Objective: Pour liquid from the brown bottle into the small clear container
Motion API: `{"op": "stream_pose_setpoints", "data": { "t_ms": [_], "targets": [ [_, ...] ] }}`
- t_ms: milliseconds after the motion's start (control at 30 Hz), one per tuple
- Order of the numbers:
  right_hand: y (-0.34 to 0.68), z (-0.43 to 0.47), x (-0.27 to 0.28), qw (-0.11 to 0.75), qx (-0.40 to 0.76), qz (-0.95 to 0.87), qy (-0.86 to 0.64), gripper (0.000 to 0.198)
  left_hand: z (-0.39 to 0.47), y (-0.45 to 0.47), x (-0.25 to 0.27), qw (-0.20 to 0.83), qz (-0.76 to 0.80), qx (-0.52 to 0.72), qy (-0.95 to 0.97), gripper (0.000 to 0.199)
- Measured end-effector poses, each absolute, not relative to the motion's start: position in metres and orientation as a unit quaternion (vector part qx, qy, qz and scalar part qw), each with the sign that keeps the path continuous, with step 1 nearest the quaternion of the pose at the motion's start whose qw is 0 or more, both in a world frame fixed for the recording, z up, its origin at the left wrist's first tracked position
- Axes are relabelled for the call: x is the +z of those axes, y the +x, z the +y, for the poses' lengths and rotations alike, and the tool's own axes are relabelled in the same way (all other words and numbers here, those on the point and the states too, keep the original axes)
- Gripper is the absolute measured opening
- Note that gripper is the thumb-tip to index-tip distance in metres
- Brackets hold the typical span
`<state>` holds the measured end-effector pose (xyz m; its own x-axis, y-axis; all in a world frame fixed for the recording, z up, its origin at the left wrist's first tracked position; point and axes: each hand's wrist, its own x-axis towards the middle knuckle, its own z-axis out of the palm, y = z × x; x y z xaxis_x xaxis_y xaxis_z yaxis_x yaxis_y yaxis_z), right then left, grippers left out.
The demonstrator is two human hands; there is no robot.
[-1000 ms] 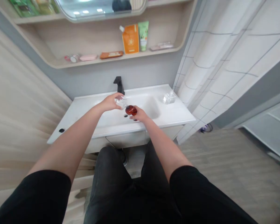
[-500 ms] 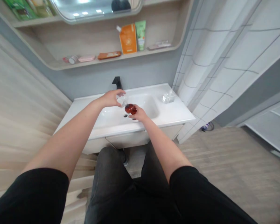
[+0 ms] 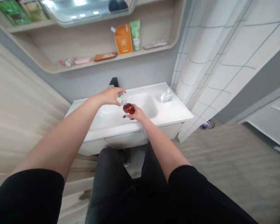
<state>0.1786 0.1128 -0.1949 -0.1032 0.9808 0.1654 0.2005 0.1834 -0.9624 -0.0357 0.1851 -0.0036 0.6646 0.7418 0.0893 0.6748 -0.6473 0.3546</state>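
My right hand (image 3: 137,113) is wrapped around a small amber-red see-through bottle (image 3: 129,108), tilted over the white sink (image 3: 149,105). Its narrow end points left. Just left of it, my left hand (image 3: 112,95) curves its thumb and fingers around a clear see-through container (image 3: 122,102). The bottle's end and this container are close together; whether they touch I cannot tell. The black faucet (image 3: 114,82) rises behind my left hand. Part of the dark drain (image 3: 124,116) shows beneath the bottle.
A clear square pump bottle (image 3: 167,95) stands on the counter at the right. On the shelf above are an orange spout pouch (image 3: 123,39), a green tube (image 3: 135,35) and several small items. A beige curtain (image 3: 23,102) hangs left, with white tiles (image 3: 226,71) on the right.
The view has shifted slightly. Both hands keep their grips, and the amber-red bottle and clear container stay close together over the sink.
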Motion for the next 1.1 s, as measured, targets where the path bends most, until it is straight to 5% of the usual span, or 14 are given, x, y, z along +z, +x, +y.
{"op": "stream_pose_setpoints", "data": {
  "t_ms": [833, 1100],
  "targets": [
    [0.178, 0.111, -0.189, 0.497, 0.421, -0.616, -0.443, 0.090, 0.197, -0.009, 0.018, 0.129, 0.356, 0.068, 0.923, 0.085],
    [0.178, 0.114, -0.197, 0.498, 0.432, -0.623, -0.422, 0.092, 0.158, -0.052, -0.026, 0.206, 0.418, 0.239, 0.852, 0.091]
  ]
}}
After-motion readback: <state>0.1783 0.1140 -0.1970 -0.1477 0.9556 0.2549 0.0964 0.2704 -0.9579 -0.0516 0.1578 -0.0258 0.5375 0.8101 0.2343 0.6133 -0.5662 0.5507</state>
